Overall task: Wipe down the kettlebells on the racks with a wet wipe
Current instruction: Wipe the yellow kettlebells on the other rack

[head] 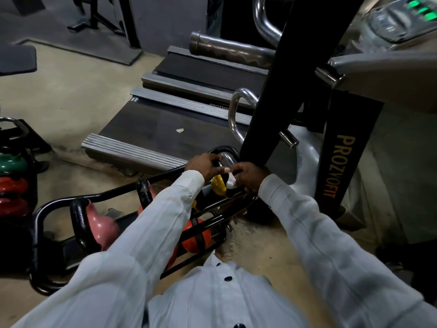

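Landmark: the yellow kettlebell [218,185] sits at the far end of the black rack [163,175], on its upper tier.
Left hand: the left hand [205,165] curls over the top of the yellow kettlebell and grips its handle, with the thumb stretched across toward the wipe.
Right hand: the right hand [250,177], just right of the yellow kettlebell, pinches the bunched white wet wipe [231,182] against the bell's side.
Other bells: a pink kettlebell [102,224] stands well left of the yellow kettlebell and an orange kettlebell [197,235] sits below it. No hand touches either.
Risk, tipping: if the left hand tilts the bell too far on the narrow rails, it could roll off toward the floor.
Risk, pinching: the right fingers work close between bell and rail, so a shifting bell could trap them.
Risk, coverage: the wipe is wadded small, so the underside and handle may get missed.
Writing: "PROZYOFIT" runs in orange down the black treadmill upright [340,166], right of the yellow kettlebell. A pale partial "PROZYO" shows on the treadmill side rail [189,104] beyond it. No marking on the bells is legible.
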Action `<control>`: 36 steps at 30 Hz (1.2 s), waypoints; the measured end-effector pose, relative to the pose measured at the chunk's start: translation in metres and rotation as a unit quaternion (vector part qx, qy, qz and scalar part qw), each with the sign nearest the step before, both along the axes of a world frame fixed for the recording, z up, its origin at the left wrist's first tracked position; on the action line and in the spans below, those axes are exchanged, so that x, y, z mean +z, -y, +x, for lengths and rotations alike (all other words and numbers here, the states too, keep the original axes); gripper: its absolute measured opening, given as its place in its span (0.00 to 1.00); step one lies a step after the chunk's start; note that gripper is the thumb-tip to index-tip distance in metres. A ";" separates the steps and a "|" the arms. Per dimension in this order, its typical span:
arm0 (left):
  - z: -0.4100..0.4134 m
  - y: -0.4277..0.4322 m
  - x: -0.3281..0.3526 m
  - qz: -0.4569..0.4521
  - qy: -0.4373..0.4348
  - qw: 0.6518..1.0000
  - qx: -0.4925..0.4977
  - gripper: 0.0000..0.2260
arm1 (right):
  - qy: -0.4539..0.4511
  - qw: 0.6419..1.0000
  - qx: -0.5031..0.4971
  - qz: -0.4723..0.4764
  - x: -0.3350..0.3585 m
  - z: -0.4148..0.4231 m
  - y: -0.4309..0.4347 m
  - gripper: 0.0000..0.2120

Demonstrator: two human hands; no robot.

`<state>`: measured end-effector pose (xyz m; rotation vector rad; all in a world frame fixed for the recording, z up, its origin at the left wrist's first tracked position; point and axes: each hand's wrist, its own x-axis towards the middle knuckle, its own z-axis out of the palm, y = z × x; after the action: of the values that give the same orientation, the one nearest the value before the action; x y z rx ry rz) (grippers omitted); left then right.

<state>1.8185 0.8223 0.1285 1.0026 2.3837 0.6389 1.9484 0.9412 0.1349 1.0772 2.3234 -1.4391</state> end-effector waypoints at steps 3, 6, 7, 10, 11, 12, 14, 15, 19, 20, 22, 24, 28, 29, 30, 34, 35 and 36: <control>0.008 0.003 0.003 0.005 -0.044 0.999 -0.010 0.22 | -0.035 0.997 -0.044 0.049 0.000 0.008 0.008 0.15; 0.016 0.012 0.004 0.051 -0.079 0.996 -0.004 0.17 | -0.094 0.989 -0.107 0.046 0.005 0.019 0.021 0.12; 0.018 0.015 0.004 0.077 -0.078 0.994 0.004 0.16 | -0.110 0.985 -0.122 0.044 0.007 0.024 0.027 0.12; 0.030 0.030 0.004 0.175 -0.038 0.984 0.020 0.13 | -0.150 0.970 -0.193 -0.009 0.007 0.040 0.049 0.09; 0.036 0.036 0.004 0.207 -0.018 0.978 0.018 0.12 | -0.169 0.959 -0.222 -0.046 0.005 0.045 0.057 0.08; 0.043 0.044 0.004 0.236 0.005 0.972 0.013 0.12 | -0.188 0.947 -0.247 -0.082 0.001 0.051 0.065 0.07; 0.059 0.064 0.002 0.270 0.045 0.962 0.009 0.12 | -0.204 0.931 -0.276 -0.128 -0.009 0.062 0.083 0.11; 0.067 0.076 0.000 0.276 0.054 0.959 0.012 0.12 | -0.202 0.928 -0.281 -0.140 -0.015 0.068 0.094 0.12; 0.093 0.125 -0.018 0.275 0.069 0.959 0.013 0.14 | -0.201 0.912 -0.294 -0.205 -0.028 0.091 0.137 0.09; 0.098 0.137 -0.026 0.273 0.077 0.959 0.023 0.14 | -0.200 0.908 -0.294 -0.221 -0.030 0.097 0.148 0.08; 0.107 0.160 -0.042 0.264 0.083 0.959 0.050 0.13 | -0.190 0.904 -0.293 -0.248 -0.039 0.108 0.164 0.09; 0.118 0.184 -0.056 0.253 0.074 0.962 0.074 0.13 | -0.178 0.904 -0.279 -0.270 -0.050 0.117 0.178 0.09; 0.142 0.235 -0.085 0.216 0.059 0.970 0.092 0.11 | -0.138 0.910 -0.237 -0.311 -0.079 0.129 0.205 0.12; 0.147 0.249 -0.096 0.205 0.060 0.972 0.099 0.11 | -0.129 0.911 -0.223 -0.321 -0.086 0.132 0.212 0.13; 0.152 0.262 -0.107 0.196 0.065 0.972 0.109 0.11 | -0.117 0.914 -0.211 -0.327 -0.093 0.135 0.220 0.14; 0.171 0.317 -0.144 0.151 0.086 0.968 0.180 0.11 | -0.073 0.917 -0.199 -0.339 -0.122 0.142 0.258 0.15; 0.173 0.329 -0.152 0.145 0.091 0.966 0.191 0.12 | -0.062 0.915 -0.201 -0.343 -0.130 0.142 0.266 0.15; 0.174 0.340 -0.160 0.138 0.100 0.965 0.201 0.12 | -0.050 0.915 -0.202 -0.345 -0.140 0.141 0.273 0.15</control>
<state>1.9924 0.4826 -0.0315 0.5186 2.3714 1.1864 2.0894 0.6683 -0.0050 1.2963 1.4432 -2.2600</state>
